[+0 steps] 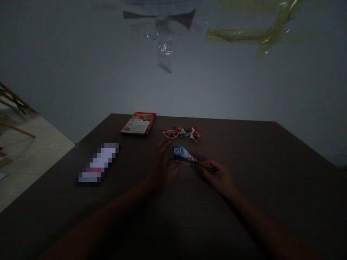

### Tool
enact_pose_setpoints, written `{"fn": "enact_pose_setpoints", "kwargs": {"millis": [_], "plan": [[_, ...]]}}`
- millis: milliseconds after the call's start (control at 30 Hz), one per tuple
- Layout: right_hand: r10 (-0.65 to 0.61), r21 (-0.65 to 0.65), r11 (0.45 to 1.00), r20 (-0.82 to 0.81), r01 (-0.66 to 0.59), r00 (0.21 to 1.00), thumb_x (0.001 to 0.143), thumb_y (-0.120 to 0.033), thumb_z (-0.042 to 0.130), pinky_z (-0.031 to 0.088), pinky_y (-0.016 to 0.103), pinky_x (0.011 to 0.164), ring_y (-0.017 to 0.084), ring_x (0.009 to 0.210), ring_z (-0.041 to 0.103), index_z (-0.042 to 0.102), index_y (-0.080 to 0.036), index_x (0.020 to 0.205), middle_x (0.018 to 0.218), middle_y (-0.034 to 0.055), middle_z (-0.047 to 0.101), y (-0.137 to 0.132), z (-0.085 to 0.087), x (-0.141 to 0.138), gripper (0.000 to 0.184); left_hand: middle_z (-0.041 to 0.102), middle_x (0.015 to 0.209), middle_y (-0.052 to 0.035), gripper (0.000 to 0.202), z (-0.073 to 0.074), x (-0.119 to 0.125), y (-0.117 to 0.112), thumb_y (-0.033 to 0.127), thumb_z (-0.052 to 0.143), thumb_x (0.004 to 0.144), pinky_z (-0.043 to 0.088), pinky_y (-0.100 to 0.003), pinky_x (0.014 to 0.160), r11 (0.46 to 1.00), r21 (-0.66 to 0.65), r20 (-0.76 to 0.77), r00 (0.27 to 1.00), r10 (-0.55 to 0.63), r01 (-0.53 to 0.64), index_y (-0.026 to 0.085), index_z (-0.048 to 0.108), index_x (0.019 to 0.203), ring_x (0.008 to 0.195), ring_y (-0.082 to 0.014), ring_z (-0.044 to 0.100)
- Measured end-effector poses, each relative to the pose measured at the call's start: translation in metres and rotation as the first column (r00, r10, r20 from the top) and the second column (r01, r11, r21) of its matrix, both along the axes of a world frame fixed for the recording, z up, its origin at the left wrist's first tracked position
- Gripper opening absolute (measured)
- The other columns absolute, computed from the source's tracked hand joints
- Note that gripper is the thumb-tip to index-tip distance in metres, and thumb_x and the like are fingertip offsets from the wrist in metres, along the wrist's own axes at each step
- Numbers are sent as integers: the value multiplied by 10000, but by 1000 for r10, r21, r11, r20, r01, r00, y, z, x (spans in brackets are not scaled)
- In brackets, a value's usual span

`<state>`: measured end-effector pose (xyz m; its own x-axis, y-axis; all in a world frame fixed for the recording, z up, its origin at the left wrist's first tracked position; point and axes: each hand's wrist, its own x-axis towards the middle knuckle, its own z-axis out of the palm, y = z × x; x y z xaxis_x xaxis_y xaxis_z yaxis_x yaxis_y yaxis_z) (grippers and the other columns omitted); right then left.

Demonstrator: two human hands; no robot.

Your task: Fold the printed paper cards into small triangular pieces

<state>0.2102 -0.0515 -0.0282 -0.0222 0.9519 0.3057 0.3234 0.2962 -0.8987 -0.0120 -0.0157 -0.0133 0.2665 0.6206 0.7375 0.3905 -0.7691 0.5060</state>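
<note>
A folded piece of printed paper point(182, 153), blue and white with a QR code, tapers to a twisted point on its right. My right hand point(217, 175) pinches that narrow end between thumb and fingers. At the paper's left end is my left hand point(164, 164), blurred by motion, its fingers and thumb apart; whether it touches the paper I cannot tell. Just beyond lie several folded red, white and blue paper pieces point(183, 133), close together on the table.
The dark wooden table point(257, 151) meets a pale wall point(230, 83) with tape on it. A stack of red and white printed sheets point(139, 123) lies at the back left. Nearer, on the left, is a pixelated, bright, phone-like object point(99, 164). Wooden furniture legs point(18, 130) stand beyond the left edge.
</note>
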Motion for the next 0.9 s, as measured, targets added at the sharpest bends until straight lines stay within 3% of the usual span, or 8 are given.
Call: {"fn": "enact_pose_setpoints", "kwargs": {"millis": [133,267,467,900], "plan": [[-30,86,996,128,19,991,729,-231,645,525,308,613,199,681,675,703,-240,825,771,24,725,0,2,1,113,392,1347,-118,418,7,0,-6,149,652,716,336,-476,1017,991,130,-275,961,18,19,211,550,1117,1259,-295,356],[6,129,991,217,-35,976,749,-209,612,530,298,582,195,670,682,703,-251,847,780,20,727,-1,6,0,140,475,1275,-89,217,6,4,-10,143,617,744,373,-443,986,986,144,-355,935,-25,81,217,628,948,1212,-267,410],[30,106,992,348,-72,937,760,-187,588,530,290,625,171,670,676,689,-238,860,793,11,725,1,4,1,152,564,1175,-70,235,3,5,-8,106,607,720,394,-390,964,979,80,-440,888,-136,189,211,631,929,1131,-227,481],[149,-8,986,513,-169,845,722,-220,670,493,276,660,161,707,643,702,-234,852,822,13,711,0,11,2,134,600,1158,-65,150,0,2,-5,165,556,750,382,-383,938,970,-84,-534,811,-238,229,183,604,891,1103,-213,515]]}}
